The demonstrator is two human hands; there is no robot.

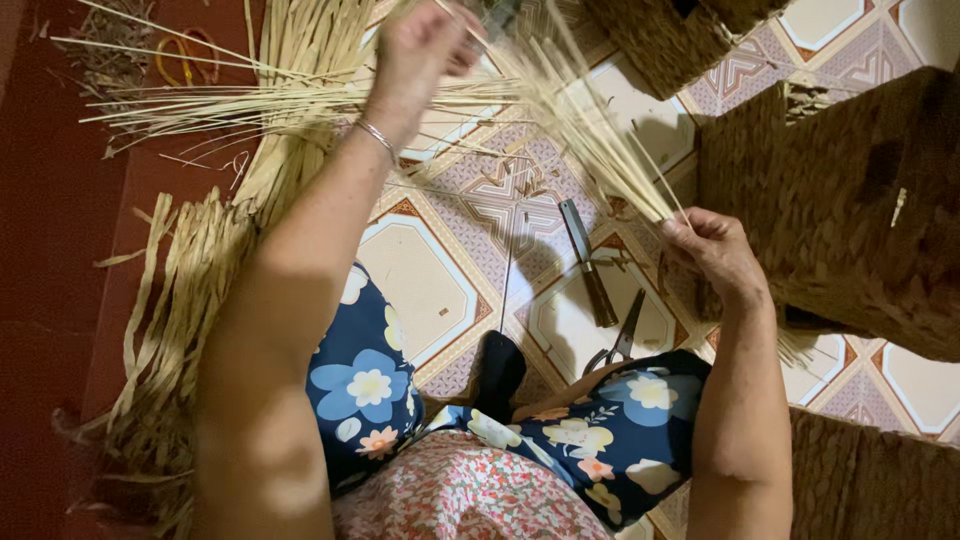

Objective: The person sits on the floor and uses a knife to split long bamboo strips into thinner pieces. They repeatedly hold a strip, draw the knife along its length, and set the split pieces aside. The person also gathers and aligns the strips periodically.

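Above the tiled floor (420, 270), a fan of pale straw (580, 120) spans both hands: the right hand (715, 250) is clamped on its lower ends, anchoring them, while the left hand (415, 45) seems closed on strands higher up, spreading them. A knife (590, 265) and scissors (620, 340) lie within reach; woven baskets (850, 200) stand beside.

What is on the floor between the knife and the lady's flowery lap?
A pair of scissors lies there on the tiled floor, just below the knife, in the head view.
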